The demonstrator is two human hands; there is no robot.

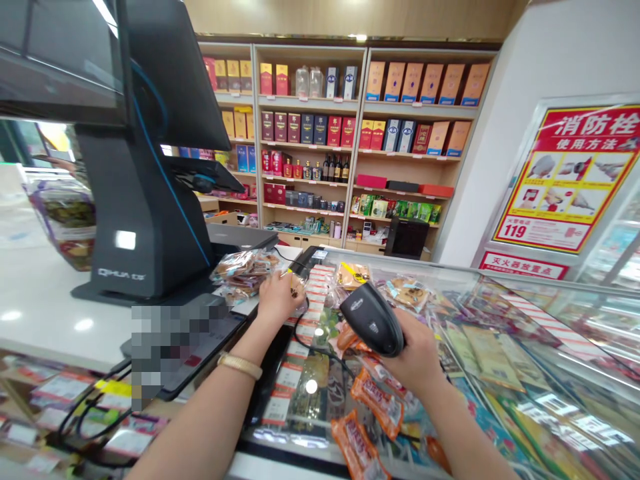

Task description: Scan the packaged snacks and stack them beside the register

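Observation:
My right hand is wrapped round the grip of a black barcode scanner, held above the glass counter with its head toward the left. My left hand pinches a small clear snack packet near the counter's left edge. Beside that hand lies a pile of clear-wrapped snack packets. Past the scanner rest another packet with a yellow mark and more clear packets. Under my right arm several orange snack packets lie on the glass.
At the left a black checkout terminal stands on the white counter. A black cable runs across the glass counter. Shelves of boxed goods line the back wall, and a red and yellow sign hangs at the right.

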